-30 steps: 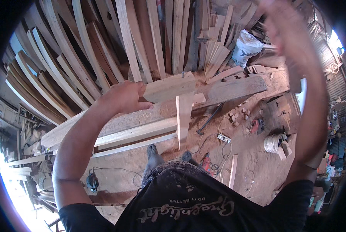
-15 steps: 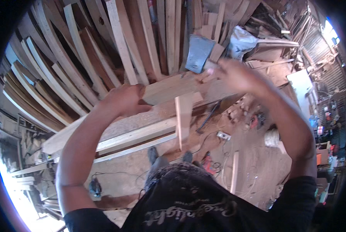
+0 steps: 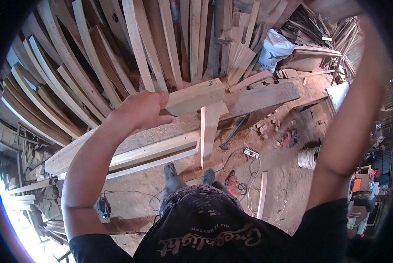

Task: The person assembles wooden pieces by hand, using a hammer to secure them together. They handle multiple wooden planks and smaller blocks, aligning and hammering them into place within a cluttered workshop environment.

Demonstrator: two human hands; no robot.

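Observation:
My left hand (image 3: 141, 109) grips the near end of a short wooden board (image 3: 196, 97), thumb on one edge and fingers over the other. That board lies along a thick wooden beam (image 3: 266, 98) strewn with chips. A pale wedge-shaped wood piece (image 3: 210, 131) juts toward me from the beam's near side. My right arm is raised to the upper right, and my right hand (image 3: 364, 19) is blurred at the dark rim. Beside it a smeared grey-brown shape appears to be the broad-bladed hatchet (image 3: 334, 8); its grip is partly hidden.
Many planks (image 3: 139, 48) lean along the far side. A white sack (image 3: 275, 48) stands at the far right near stacked offcuts. On the dusty floor lie a red power tool (image 3: 233, 184), cables, a power strip (image 3: 251, 153), a dark tool (image 3: 103, 206) and a wood strip (image 3: 262, 195).
My right hand has swung up and right with the hatchet, away from the board's far end. My left hand has stayed on the board.

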